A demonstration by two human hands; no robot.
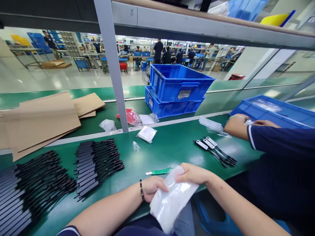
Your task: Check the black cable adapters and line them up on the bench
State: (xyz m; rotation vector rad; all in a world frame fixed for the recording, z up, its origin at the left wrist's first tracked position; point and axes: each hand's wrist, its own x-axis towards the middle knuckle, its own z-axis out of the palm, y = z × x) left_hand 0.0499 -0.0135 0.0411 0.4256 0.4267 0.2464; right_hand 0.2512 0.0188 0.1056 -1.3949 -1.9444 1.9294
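Both of my hands grip a translucent white plastic bag (172, 200) over the table's front edge. My left hand (153, 188), with a beaded bracelet at the wrist, pinches its left side. The thumb of my right hand (193, 173) presses on the bag's upper right part. Whether it is one bag or a stack, I cannot tell. Just behind lies a green-handled knife (159, 171), partly covered by the bag. To the left, dark rectangular devices with cables (90, 167) lie in rows. Several white-faced devices with black cables (209, 144) lie to the right.
Blue crates (182, 88) are stacked at the back. Cardboard sheets (46, 118) lie back left. A white packet (147, 133) and small clear pieces (136, 146) rest mid-table. At right, a co-worker's arms (238, 126) reach by another blue bin (270, 108). A shelf post (112, 65) rises behind.
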